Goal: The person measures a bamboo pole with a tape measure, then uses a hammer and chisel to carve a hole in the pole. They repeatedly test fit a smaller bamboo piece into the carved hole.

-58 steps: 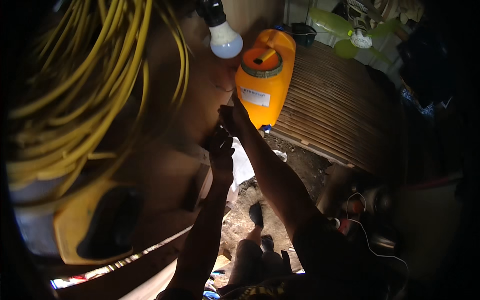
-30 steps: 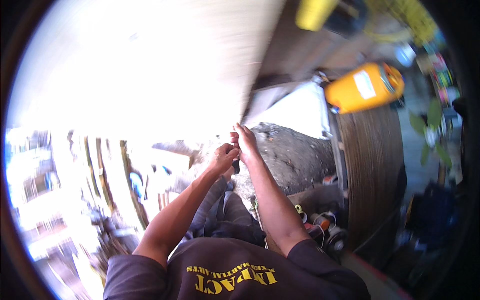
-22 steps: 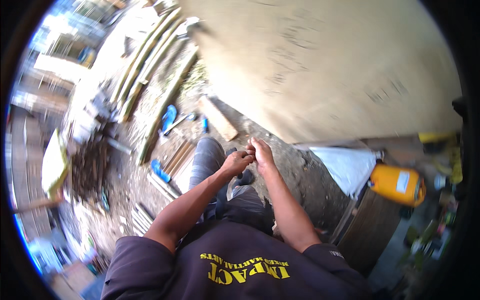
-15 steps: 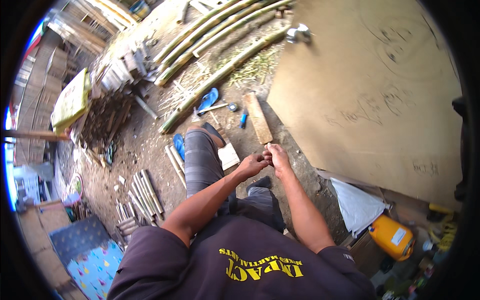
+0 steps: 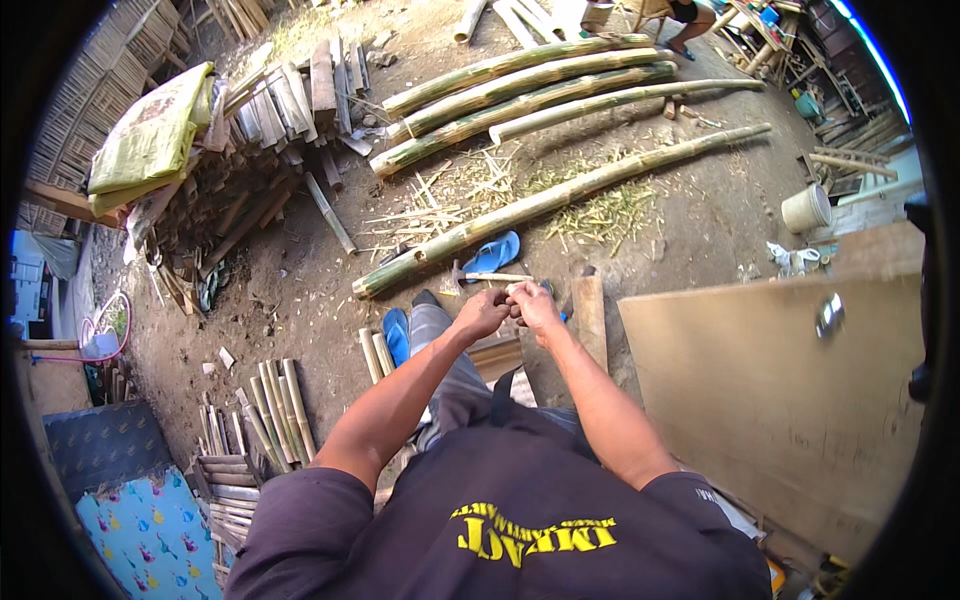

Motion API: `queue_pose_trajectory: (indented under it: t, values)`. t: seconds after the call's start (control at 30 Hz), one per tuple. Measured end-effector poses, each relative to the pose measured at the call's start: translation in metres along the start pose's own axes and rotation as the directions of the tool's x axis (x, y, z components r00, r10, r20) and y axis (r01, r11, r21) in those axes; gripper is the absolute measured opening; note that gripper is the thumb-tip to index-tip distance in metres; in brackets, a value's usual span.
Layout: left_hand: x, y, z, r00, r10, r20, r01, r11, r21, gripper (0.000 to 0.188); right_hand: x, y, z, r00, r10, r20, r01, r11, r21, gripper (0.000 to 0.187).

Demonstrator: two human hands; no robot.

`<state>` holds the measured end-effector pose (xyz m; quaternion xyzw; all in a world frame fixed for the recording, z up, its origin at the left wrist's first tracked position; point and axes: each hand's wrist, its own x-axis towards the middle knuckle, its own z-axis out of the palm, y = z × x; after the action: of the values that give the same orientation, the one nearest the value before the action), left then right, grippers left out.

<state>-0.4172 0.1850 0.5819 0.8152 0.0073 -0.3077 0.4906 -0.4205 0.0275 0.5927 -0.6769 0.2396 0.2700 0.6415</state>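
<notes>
In front of my body, my left hand [image 5: 482,313] and my right hand [image 5: 537,307] meet with curled fingers pressed close together. What they pinch, if anything, is too small or hidden to make out. Just beyond them lies a hammer [image 5: 500,277] with a wooden handle, beside a blue flip-flop [image 5: 495,254]. The matching flip-flop [image 5: 397,337] lies left of my left hand. To the right of my right hand a wooden plank [image 5: 590,325] rests on the ground. Part of a blue object shows behind my right hand, mostly covered.
A thick bamboo pole [image 5: 560,207] crosses the ground ahead, with more bamboo poles [image 5: 530,100] behind it among shavings. A plywood sheet [image 5: 780,390] stands at right. Cut bamboo pieces [image 5: 285,410] and a wood pile [image 5: 270,170] lie left. Another person's leg [image 5: 697,28] shows far off.
My view has swung to the right and upward, bringing the far bamboo poles and a white bucket into sight. Both hands stay together, fingers still closed.
</notes>
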Motion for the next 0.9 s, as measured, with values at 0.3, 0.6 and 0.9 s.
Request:
queue_pose_trajectory:
  t: [0.3,0.6,0.9]
  values:
    - [0.151,-0.136,-0.142,0.973,-0.199,-0.120,0.180,0.971,-0.155,0.036,0.189,-0.038,0.081,0.983,0.181,0.022,-0.180,0.983,-0.037,0.017]
    - [0.256,-0.292,-0.184,0.910,-0.361,-0.204,0.332,0.929,-0.163,0.034,0.367,0.075,0.120,0.963,0.192,0.188,-0.001,0.701,-0.713,0.043]
    - [0.395,-0.471,-0.112,0.918,-0.336,-0.211,0.375,0.908,0.188,0.029,0.590,0.230,0.185,0.905,0.099,0.415,0.174,0.802,-0.571,0.016]
